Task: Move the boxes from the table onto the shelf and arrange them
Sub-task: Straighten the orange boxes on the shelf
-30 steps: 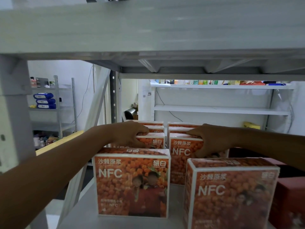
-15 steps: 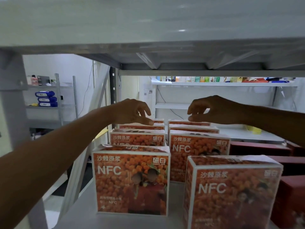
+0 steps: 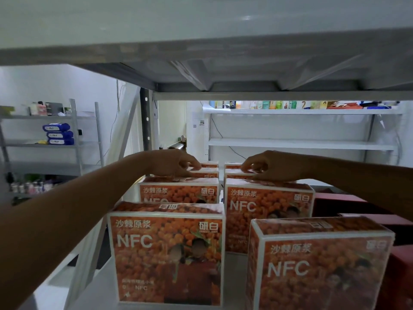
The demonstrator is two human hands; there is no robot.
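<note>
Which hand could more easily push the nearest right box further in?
Likely the right hand: it is on the right row, in line with that box; the left hand, on the left row, must reach across.

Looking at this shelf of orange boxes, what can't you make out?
Head view only.
Rear orange boxes: only top edges show; nearer boxes and both hands hide the rest.
Left hand and right hand: pinching or just touching the box tops, unclear; curled fingers cover the contact.
Dark red boxes: dim, cut off by the right edge.
Goods on the far shelf: too small to identify.
</note>
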